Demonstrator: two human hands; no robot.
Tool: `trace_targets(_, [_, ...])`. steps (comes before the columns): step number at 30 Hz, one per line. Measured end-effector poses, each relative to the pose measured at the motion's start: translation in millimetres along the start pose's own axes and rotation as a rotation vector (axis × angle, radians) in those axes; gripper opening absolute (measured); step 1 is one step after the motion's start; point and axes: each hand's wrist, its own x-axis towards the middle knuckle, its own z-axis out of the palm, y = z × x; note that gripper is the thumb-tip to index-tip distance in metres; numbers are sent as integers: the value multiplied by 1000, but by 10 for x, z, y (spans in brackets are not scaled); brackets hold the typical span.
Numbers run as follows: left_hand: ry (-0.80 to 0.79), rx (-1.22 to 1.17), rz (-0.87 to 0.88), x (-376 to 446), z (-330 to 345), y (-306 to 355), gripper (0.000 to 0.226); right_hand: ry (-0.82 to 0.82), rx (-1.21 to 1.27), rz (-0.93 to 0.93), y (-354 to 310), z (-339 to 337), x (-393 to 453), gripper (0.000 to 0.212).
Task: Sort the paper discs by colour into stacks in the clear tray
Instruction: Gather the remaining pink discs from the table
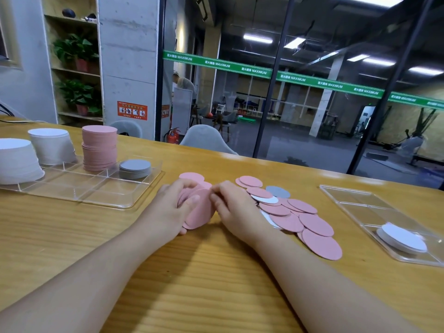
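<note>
Pink discs (199, 209) bunched on edge over the table (72, 236), probably squaring up for the pink stack (99, 147) in the tray (101, 195). Left hand (168, 210) curled round the bunch; right hand (230, 207) pinching its edge. More loose discs (295, 212) fanned out just right, mostly pink.

Looking forward and down from head height — one wide-angle view only, sitting close over the left hand (173, 207) and right hand (234, 207) at the frame's centre. Taking in the wooden table (216, 272) beneath them, facing a glass wall (312, 92) well beyond the fingertips.
</note>
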Motion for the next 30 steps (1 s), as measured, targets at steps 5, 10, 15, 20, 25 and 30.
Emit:
trace_targets(5, [-54,18,70,-47,17,34,35,95,-14,55,28,-7,32,19])
trace_targets(10, [-65,44,58,-65,4,55,33,92,-343,304,401,-122,14,22])
trace_targets(15, [-67,29,66,-83,-6,84,33,17,-358,467,496,-158,-15,31])
trace_targets(20, [-68,22,74,-97,-4,87,34,-17,-405,557,485,-169,38,33])
trace_targets(25, [-64,26,78,-88,-3,64,35,-144,-443,669,450,-219,136,35])
trace_targets(30, [-64,23,82,-81,-1,58,36,-263,-440,746,418,-285,218,28])
